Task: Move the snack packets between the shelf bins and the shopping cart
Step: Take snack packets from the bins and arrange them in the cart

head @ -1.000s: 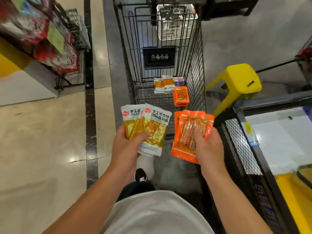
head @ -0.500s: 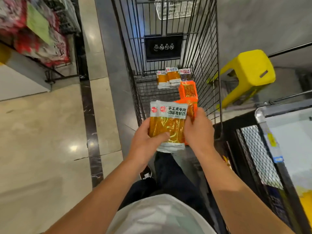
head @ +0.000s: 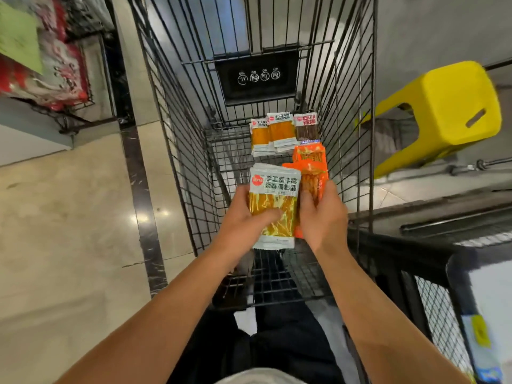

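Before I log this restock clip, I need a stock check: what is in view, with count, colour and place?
shopping cart: one, black wire, centre.
yellow packets in cart: at least two, yellow and white, far end of cart floor.
brown packet: one, brown and white, right of those.
orange packets in cart: a small stack, count unclear, nearer than the brown one.
held yellow packets: count unclear, above the cart.
held orange packets: count unclear, beside them.
stool: one, yellow, right.
shelf goods: red, upper left.
left hand: grips held yellow packets.
right hand: grips held orange packets.
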Motion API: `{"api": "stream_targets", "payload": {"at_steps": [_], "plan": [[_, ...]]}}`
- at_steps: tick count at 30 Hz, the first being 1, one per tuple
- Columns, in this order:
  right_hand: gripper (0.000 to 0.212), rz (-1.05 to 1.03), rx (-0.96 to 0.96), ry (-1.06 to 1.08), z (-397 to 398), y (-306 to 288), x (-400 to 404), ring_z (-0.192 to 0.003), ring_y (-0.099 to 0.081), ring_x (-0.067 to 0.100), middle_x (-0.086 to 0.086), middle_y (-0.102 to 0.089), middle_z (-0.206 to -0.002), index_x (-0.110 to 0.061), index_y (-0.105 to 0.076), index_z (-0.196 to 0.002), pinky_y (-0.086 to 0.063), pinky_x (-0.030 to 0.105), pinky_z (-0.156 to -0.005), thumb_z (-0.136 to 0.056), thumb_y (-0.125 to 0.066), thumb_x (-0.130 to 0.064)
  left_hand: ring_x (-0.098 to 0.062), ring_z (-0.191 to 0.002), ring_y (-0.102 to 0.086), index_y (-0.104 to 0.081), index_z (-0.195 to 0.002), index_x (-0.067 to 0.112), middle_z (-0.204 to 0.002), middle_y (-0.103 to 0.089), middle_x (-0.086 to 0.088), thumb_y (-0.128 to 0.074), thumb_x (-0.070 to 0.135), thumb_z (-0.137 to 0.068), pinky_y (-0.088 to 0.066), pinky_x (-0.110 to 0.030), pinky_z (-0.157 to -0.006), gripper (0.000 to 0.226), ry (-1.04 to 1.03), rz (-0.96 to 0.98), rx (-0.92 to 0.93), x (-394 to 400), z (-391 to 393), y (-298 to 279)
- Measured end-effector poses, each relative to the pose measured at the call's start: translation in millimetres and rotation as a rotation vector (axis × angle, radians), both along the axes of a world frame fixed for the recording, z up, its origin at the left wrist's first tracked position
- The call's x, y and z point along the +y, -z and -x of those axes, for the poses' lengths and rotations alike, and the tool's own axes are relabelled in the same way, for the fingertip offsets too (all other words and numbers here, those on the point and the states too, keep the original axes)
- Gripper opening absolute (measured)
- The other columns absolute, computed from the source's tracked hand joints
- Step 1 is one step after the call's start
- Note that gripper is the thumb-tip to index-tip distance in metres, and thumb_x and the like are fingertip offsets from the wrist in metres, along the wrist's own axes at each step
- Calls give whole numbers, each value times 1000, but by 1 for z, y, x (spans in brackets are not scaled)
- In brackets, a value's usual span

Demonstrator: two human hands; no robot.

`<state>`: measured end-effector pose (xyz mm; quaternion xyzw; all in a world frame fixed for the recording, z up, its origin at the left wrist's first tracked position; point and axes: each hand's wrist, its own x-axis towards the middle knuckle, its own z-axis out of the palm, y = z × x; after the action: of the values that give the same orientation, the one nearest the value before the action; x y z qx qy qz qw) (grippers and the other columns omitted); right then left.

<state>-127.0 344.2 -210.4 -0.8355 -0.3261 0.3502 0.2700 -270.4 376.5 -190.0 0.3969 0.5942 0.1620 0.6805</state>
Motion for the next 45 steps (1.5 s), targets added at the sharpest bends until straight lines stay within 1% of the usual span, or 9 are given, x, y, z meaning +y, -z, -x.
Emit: {"api": "stream_targets", "payload": {"at_steps": [5,9,16,19,24,29,35,38,45], "plan": [[15,11,4,10,-15,32,34,-72,-56,23,-5,-56,-76,-6,-53,-104,-38,34,-63,-101,-52,-21,-11,-95,-71,-51,-118,29,-106,-72,3,-71,5,-86,-58,-28,-80,45,-23,82,-32,43,-14,37],[20,2,38,35,-19,62,59,-71,-56,30,24,-60,-85,3,-51,-103,-38,31,-59,-102,-50,-17,-9,-96,-71,-53,-120,34,-107,-74,7,-72,8,-87,-58,-30,-84,46,-74,135,-28,73,-17,82],[17,88,24,101,-30,131,110,-61,-47,6,-7,-53,-74,-7,-52,-111,-29,30,-51,-100,-52,-20,-24,-100,-71,-61,-115,23,-110,-74,-3,-71,8,-86,-55,-51,-95,35,-327,231,24,146,-15,187],[21,129,42,140,-38,160,127,-69,-51,9,-8,-58,-83,-8,-55,-119,-32,15,-59,-100,-52,-17,-22,-94,-73,-58,-120,22,-108,-73,-2,-71,9,-85,-59,-46,-84,39,-355,244,37,178,-22,227],[37,200,25,203,-55,196,146,-115,-55,28,8,-62,-121,-12,-51,-134,-34,28,-85,-101,-52,-29,-19,-98,-70,-54,-103,30,-105,-71,4,-76,31,-66,-55,-45,-94,43,-272,141,201,222,-44,278],[23,140,80,292,-63,214,146,-97,-63,17,-4,-68,-102,-20,-58,-120,-49,37,-93,-98,-57,-27,-10,-96,-64,-51,-121,26,-106,-66,8,-73,26,-80,-53,-32,-88,47,-192,52,256,247,-62,308],[43,192,49,278,-58,217,141,-113,-58,30,4,-67,-118,-24,-54,-133,-46,45,-104,-93,-55,-39,-12,-101,-59,-50,-120,25,-119,-59,-1,-77,32,-69,-52,-35,-97,59,-191,-57,354,241,-71,314],[37,166,89,294,-59,217,140,-108,-60,21,-1,-66,-116,-24,-55,-131,-47,32,-101,-95,-57,-34,-6,-98,-61,-42,-131,24,-108,-59,10,-78,19,-77,-53,-33,-95,66,-253,-62,295,238,-70,316],[14,157,186,299,-60,215,141,-76,-56,-19,-19,-57,-87,-26,-55,-113,-38,-2,-67,-99,-57,-23,-18,-111,-60,-53,-104,40,-123,-59,0,-61,34,-71,-51,-46,-99,35,-275,-48,304,242,-75,317]]}}
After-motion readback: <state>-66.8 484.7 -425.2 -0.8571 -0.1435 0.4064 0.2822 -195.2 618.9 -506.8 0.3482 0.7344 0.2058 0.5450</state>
